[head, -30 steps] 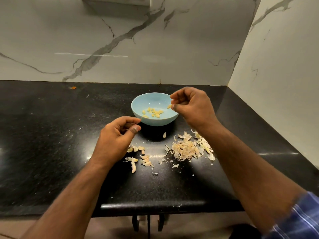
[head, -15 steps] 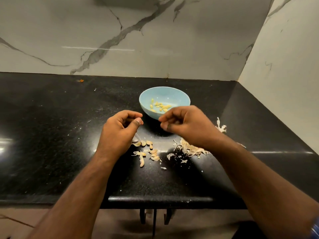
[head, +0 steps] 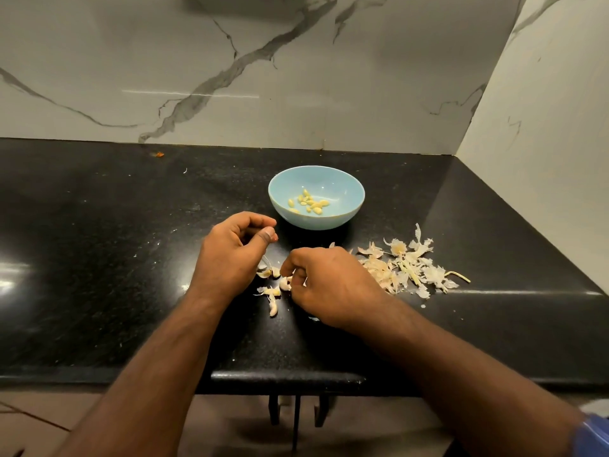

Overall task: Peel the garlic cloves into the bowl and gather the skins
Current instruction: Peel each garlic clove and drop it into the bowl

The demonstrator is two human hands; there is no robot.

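Item: blue bowl (head: 316, 183), landmark, on black desk (head: 99, 258), holding a small heap of peeled cloves (head: 309, 202).

Item: unpeeled cloves (head: 273, 293), a few, loose on the desk nearer the person than the bowl, slightly to its left.

Item: skins (head: 405, 270), a loose spread on the desk to the right of the bowl and nearer the person; not gathered.

Item: right hand (head: 329, 285), lowered onto the unpeeled cloves, fingertips curled among them. Whether its grip has closed on a clove cannot be told; the fingertips hide it.

Item: left hand (head: 230, 255), raised just left of the bowl, thumb pressed to curled fingers. A thin pale strand hangs below it, probably skin; what the grip is clamped on is too small to tell.

Risks, judged:
- Cloves are small and curved; a shallow pinch may flick one off the desk's near edge.
- Skins are light; an arm sweeping past could scatter them.
- The strand, if dropped left of the bowl, starts a second litter patch.
- The right forearm reaching forward could nudge the bowl.
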